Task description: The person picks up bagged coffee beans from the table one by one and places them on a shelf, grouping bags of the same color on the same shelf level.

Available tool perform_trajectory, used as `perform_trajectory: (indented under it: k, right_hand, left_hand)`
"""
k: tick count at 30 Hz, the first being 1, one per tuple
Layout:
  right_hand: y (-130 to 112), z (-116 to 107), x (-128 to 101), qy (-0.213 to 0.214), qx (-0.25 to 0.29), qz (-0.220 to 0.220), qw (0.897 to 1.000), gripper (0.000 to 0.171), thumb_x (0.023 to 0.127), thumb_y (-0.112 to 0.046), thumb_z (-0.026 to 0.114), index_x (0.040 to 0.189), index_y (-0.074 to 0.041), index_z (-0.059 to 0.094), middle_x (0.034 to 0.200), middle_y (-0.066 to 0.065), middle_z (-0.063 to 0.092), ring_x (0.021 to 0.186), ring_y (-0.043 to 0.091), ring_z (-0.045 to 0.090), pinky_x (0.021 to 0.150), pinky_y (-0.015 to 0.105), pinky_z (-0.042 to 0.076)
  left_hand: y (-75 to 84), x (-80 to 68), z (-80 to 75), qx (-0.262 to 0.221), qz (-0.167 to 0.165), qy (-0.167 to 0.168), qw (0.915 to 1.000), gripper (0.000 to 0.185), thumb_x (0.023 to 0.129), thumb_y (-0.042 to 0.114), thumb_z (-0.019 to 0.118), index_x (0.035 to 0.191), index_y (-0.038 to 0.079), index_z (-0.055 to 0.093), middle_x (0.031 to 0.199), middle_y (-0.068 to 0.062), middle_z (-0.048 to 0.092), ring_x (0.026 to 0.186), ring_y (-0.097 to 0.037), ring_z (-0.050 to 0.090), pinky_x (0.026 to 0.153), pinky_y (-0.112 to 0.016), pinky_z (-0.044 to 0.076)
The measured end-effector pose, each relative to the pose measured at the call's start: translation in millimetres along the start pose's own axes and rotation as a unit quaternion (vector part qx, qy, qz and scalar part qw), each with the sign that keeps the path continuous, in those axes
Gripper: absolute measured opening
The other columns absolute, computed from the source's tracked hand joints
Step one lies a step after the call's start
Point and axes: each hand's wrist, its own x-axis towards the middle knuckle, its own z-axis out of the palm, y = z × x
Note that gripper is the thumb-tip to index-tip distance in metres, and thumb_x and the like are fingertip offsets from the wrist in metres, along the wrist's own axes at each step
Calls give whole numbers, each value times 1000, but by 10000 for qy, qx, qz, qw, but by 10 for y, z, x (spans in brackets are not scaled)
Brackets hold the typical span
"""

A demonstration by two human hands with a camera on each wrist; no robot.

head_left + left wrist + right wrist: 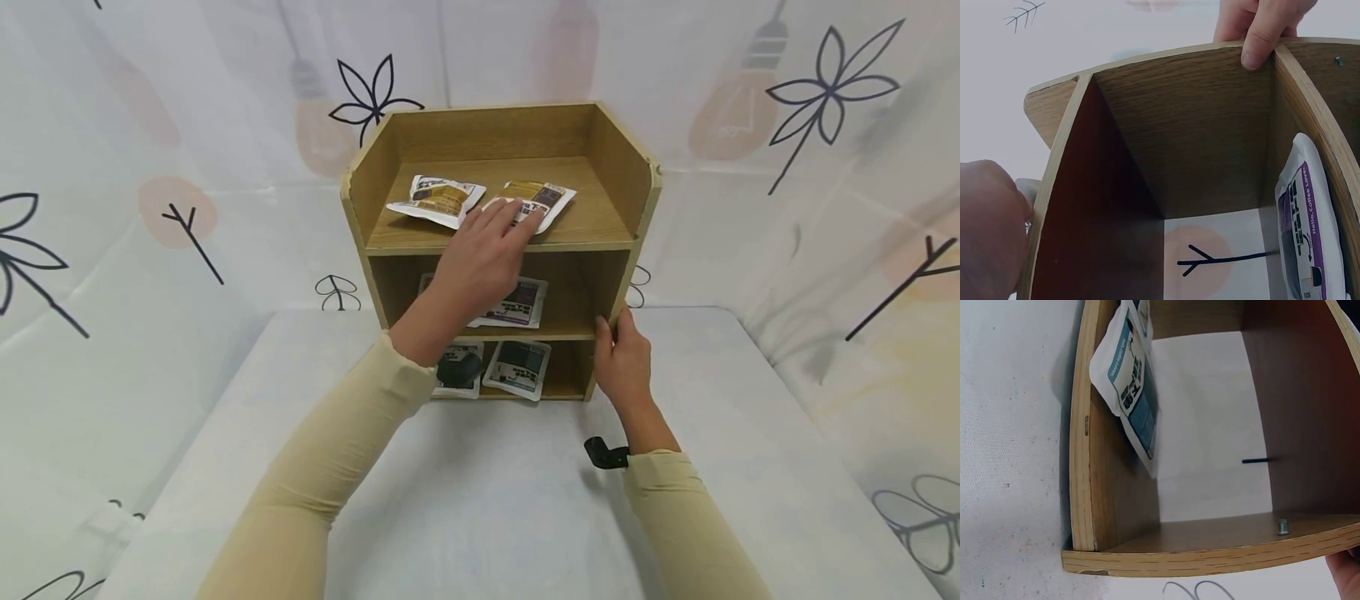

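Observation:
A small three-tier wooden shelf [487,133] stands on the white surface. My left hand [483,254] reaches over its top tier, extended fingers resting on a white coffee pouch [551,200] with a yellow-brown label. Beside it on the left lies a similar coffee pouch [438,200]. At the right side panel, my right hand [624,362] grips the edge; its thumb lies over the inner side in the left wrist view. Part of my left hand [988,231] shows there at the left edge, and the pouch it touches is mostly hidden.
A purple-labelled pouch [521,304] sits on the middle tier, partly behind my left forearm. On the bottom tier are a dark teal-labelled pouch [517,367] and another pouch [468,387]. Patterned white cloth [255,125] hangs behind and at both sides.

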Motion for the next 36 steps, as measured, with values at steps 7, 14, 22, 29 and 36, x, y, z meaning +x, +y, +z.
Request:
perform_trajectory:
  k: [7, 14, 22, 29, 36]
  right_hand:
    - [14, -12, -5, -100, 2, 128, 9999, 42, 103, -29, 41, 135, -1, 45, 123, 27, 63, 108, 42, 64, 85, 57, 54]
    - [26, 20, -32, -39, 16, 13, 10000, 41, 103, -26, 44, 134, 0, 46, 116, 29, 65, 103, 43, 66, 80, 58, 54]
    - [8, -8, 30, -273, -100, 70, 9996, 42, 103, -28, 43, 136, -2, 44, 120, 28, 63, 106, 43, 65, 83, 58, 53]
    - [39, -106, 70, -900, -267, 80, 9956, 41, 104, -27, 40, 136, -1, 39, 122, 30, 60, 109, 45, 62, 88, 60, 51]
    - [75, -294, 184, -1518, -589, -184, 9865, 43, 104, -27, 39, 139, -3, 34, 133, 27, 54, 121, 45, 55, 97, 59, 46]
  left_hand:
    - [27, 61, 10, 31, -165, -306, 9994, 45, 104, 21, 34, 148, 18, 39, 151, -11, 42, 141, -28, 39, 118, -47, 29]
    - [2, -32, 36, -64, -151, -74, 9998, 45, 103, 20, 36, 148, 17, 39, 154, -13, 38, 141, -29, 38, 117, -48, 30]
    - [-50, -202, 1, -218, -50, 133, 9997, 46, 103, 22, 36, 148, 13, 39, 153, -13, 38, 144, -28, 34, 120, -43, 25]
    - [-92, -483, -23, -251, 255, 715, 9968, 43, 100, 15, 42, 142, 9, 48, 148, -14, 46, 140, -28, 40, 119, -40, 29]
    - [-194, -785, -4, -239, 248, 1383, 9898, 48, 95, 17, 55, 141, 8, 49, 144, -14, 49, 136, -30, 45, 116, -44, 33]
